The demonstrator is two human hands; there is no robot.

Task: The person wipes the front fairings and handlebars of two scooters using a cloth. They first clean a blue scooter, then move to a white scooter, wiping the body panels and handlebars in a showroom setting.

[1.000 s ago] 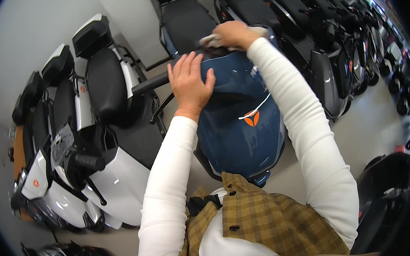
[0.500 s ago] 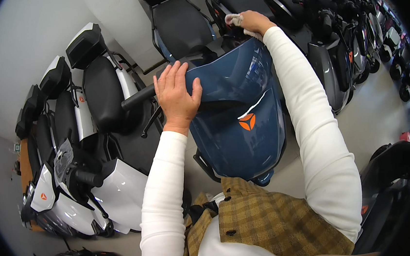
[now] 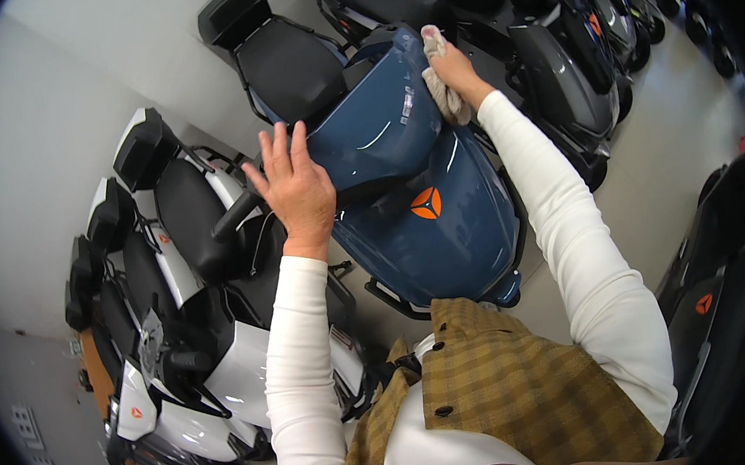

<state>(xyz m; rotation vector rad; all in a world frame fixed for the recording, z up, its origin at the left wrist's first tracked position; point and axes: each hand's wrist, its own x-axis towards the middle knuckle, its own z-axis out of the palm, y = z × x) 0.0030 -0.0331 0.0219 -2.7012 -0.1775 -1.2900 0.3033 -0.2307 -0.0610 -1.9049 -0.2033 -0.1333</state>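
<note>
A blue electric scooter (image 3: 444,244) stands in front of me, its front toward me, with an orange round emblem on it. My right hand (image 3: 458,73) grips a pale, crumpled cloth (image 3: 446,95) at the right edge of the scooter's glossy upper front panel (image 3: 381,130). Over on the left edge of that panel is my left hand (image 3: 300,190), fingers spread and holding nothing. Whether its palm touches the panel is hidden. Beside its fingers a black handlebar grip (image 3: 236,214) sticks out. Behind the panel lies the scooter's black seat (image 3: 292,67).
White scooters (image 3: 243,377) with black seats and backrests stand close on my left. More dark scooters (image 3: 557,61) line up at the back right. At the lower right is another dark vehicle (image 3: 707,309). A grey wall (image 3: 57,171) rises at the left.
My right hand has brought the cloth from the panel's far right corner nearer along its right side. My left hand's fingers have spread. The scooter's upper front looks turned, and my view has tilted.
</note>
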